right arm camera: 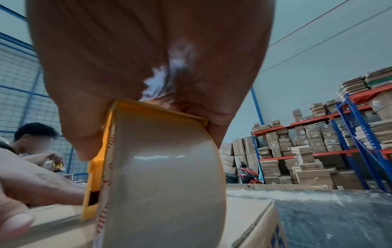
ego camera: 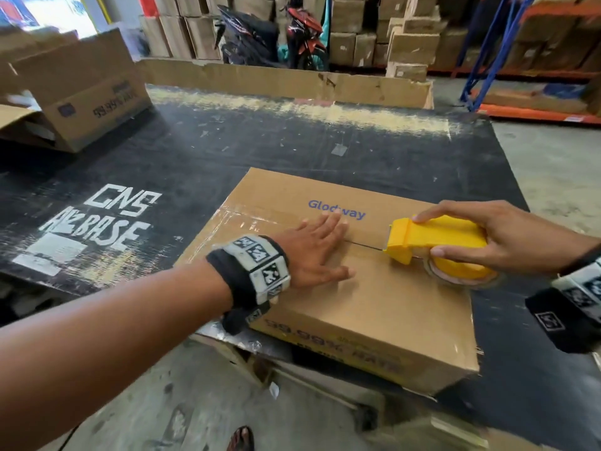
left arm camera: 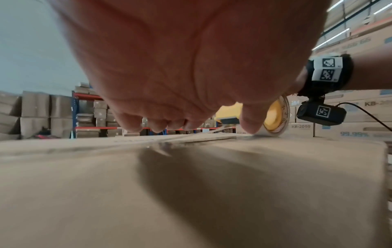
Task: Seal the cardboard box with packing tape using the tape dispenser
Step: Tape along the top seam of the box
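The room is bright with soft, even light. In the left wrist view, long ceiling lights [left arm camera: 335, 34] glow at the top right. The left hand [left arm camera: 180, 67] is very close, blurry, and drops a dark shadow on the cardboard box [left arm camera: 84, 193]. The tape roll [right arm camera: 169, 193] shows small white shiny streaks. Clear tape [ego camera: 240, 222] on the box glints. Edges of the head view look bent and smeared.

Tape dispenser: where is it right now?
Head view: the dispenser sits on the right part of the box top, over the flap seam, gripped by the right hand, just right of the flat left hand.
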A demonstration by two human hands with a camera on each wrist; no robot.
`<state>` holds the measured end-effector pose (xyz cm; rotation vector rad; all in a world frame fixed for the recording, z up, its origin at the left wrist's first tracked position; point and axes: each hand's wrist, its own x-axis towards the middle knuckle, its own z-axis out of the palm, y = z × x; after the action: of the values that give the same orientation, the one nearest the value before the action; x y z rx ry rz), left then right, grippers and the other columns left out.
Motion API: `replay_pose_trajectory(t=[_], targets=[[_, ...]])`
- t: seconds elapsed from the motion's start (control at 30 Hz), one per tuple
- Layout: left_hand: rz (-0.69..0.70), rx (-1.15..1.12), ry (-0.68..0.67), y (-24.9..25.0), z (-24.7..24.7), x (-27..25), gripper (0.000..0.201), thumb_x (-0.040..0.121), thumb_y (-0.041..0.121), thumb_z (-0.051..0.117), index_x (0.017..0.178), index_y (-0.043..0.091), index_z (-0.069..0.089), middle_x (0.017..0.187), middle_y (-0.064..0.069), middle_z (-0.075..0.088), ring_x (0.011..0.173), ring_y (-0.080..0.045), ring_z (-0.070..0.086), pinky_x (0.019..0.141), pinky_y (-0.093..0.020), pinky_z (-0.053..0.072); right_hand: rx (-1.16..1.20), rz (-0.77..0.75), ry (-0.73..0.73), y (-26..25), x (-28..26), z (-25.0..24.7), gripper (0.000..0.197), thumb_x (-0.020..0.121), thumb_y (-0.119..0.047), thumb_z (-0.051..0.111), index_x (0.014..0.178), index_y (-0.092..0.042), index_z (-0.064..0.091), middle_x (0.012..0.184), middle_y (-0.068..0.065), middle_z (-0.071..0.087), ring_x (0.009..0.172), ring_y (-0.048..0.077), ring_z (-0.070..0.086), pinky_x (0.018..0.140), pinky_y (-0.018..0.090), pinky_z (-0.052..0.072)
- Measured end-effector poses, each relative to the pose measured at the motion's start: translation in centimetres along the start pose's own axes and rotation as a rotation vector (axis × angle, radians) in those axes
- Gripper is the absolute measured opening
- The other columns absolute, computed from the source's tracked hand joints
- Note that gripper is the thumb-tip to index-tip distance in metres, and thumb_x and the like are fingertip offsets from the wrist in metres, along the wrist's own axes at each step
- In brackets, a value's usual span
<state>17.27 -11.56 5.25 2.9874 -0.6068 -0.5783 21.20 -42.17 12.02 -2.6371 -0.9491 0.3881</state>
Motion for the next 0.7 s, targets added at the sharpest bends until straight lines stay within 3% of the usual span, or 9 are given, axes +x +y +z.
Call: replay_pose_trajectory(t=[0.13,0.2,0.33,0.53,0.7], targets=[[-0.074,-0.055,-0.054,3.5,0.8,2.2,0.108,0.086,0.082,0.028,0.160,0.017,-0.014,0.168,-0.005,-0.022,0.157,-0.022,-0.017,0.128,-0.048,0.000,-0.023,-0.035,-0.016,0.6,0.5,0.0,0.053,0.081,-0.071,0.058,0.132,-0.059,0.046,0.138,-0.017,0.056,0.117,0.013,0.058,0.094,0.039,0.051],[-0.072,-0.030,-0.076,3.4,0.8,2.0,0.110,0.084,0.084,0.029,0.159,0.018,-0.017,0.168,-0.003,-0.023,0.156,-0.020,-0.018,0.128,-0.047,-0.001,0.006,-0.047,-0.012,1.1,0.2,-0.1,0.054,0.081,-0.073,0.057,0.133,-0.058,0.047,0.139,-0.016,0.056,0.119,0.015,0.058,0.097,0.043,0.050],[-0.063,0.024,-0.124,3.1,0.2,1.6,0.109,0.084,0.085,0.026,0.157,0.020,-0.022,0.165,-0.001,-0.028,0.155,-0.018,-0.020,0.128,-0.047,0.002,0.048,-0.054,0.019,3.5,-2.8,-0.8,0.055,0.081,-0.067,0.063,0.134,-0.055,0.051,0.138,-0.020,0.055,0.115,0.007,0.056,0.093,0.033,0.047],[-0.092,0.039,-0.139,3.6,0.4,1.8,0.115,0.073,0.089,0.017,0.157,0.020,-0.021,0.166,0.001,-0.028,0.155,-0.016,-0.021,0.128,-0.043,0.000,0.051,0.061,0.072,11.3,-12.5,-2.2,0.059,0.074,-0.073,0.063,0.130,-0.060,0.052,0.128,-0.035,0.059,0.105,-0.004,0.062,0.081,0.014,0.048],[-0.104,0.052,-0.180,4.1,0.0,1.9,0.118,0.071,0.091,0.015,0.156,0.020,-0.024,0.165,0.000,-0.032,0.153,-0.015,-0.024,0.128,-0.042,-0.003,0.042,0.099,0.003,12.9,-12.0,-0.2,0.049,0.079,-0.075,0.059,0.126,-0.061,0.055,0.113,-0.042,0.061,0.102,-0.014,0.058,0.078,0.010,0.044]])
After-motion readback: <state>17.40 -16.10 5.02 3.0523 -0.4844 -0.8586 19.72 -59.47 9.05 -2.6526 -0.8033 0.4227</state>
